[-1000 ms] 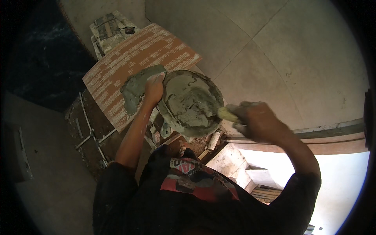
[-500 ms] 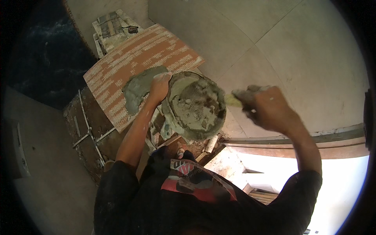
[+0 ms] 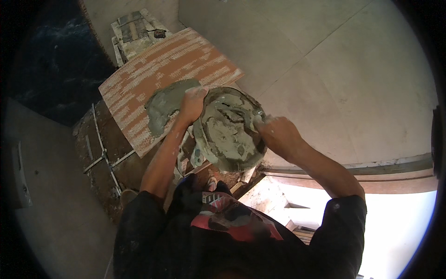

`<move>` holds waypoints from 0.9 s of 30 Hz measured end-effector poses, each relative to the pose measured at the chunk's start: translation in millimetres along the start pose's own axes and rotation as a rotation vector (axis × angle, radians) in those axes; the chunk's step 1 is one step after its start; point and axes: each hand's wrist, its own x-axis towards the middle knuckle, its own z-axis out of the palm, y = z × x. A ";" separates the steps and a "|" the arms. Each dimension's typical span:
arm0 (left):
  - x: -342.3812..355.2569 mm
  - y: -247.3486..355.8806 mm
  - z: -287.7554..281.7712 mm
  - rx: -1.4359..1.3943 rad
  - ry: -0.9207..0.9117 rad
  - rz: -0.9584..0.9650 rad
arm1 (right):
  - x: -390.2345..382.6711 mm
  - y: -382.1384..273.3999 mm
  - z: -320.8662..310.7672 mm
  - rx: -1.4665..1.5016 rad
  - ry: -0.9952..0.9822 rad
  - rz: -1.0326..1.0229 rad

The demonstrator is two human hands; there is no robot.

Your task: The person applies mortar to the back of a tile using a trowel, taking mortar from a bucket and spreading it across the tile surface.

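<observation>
A round bucket [image 3: 228,135] of grey, wet mortar sits at the centre. My left hand [image 3: 192,103] is closed on its left rim. My right hand [image 3: 279,130] is closed round a tool at the bucket's right side; the tool, which looks like a trowel, is mostly hidden in the hand and mortar. Left of and behind the bucket lies a large orange tile [image 3: 183,55], textured side up, with a patch of grey mortar [image 3: 160,108] on its near right part.
Beyond the tile stands a dusty wooden frame [image 3: 129,29]. At left are white pipes [image 3: 95,165] on brown rubble and a dark marbled panel [image 3: 56,62]. Large beige tiles [image 3: 339,83] cover the upper right. A bright opening [image 3: 371,223] shows at lower right.
My right hand lifted away to the right, then moved down and left to the bucket's right side. The mortar's surface has shifted. My left hand has moved slightly right with the rim.
</observation>
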 end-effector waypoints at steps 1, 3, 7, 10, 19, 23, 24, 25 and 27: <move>-0.9 2.0 -1.2 0.033 0.013 0.019 | -5.7 -4.0 -3.9 -0.001 -0.035 0.020; 2.1 -2.2 -2.6 0.082 -0.034 -0.032 | -22.9 -4.7 -11.4 -0.015 -0.104 0.071; 13.9 -11.2 -3.4 0.196 -0.128 -0.074 | -61.8 1.5 -24.6 -0.059 -0.084 0.130; 8.2 -7.0 2.0 0.033 -0.001 -0.011 | -75.1 11.8 -51.1 -0.127 -0.067 0.133; 6.4 2.3 -3.2 0.121 -0.115 -0.060 | -10.7 40.8 -45.1 -0.143 -0.020 0.155; 0.9 -20.2 1.3 0.044 0.073 -0.116 | -9.7 36.9 -11.4 -0.111 -0.158 0.046; -0.4 -23.4 1.0 0.084 0.079 -0.083 | -9.3 31.6 -10.9 -0.099 -0.156 0.047; -2.8 -26.0 0.5 0.122 0.084 -0.048 | -8.9 25.1 -13.7 -0.087 -0.155 0.050; -3.8 -11.4 -3.3 0.077 0.034 -0.091 | -14.9 15.3 -18.2 -0.054 -0.122 0.040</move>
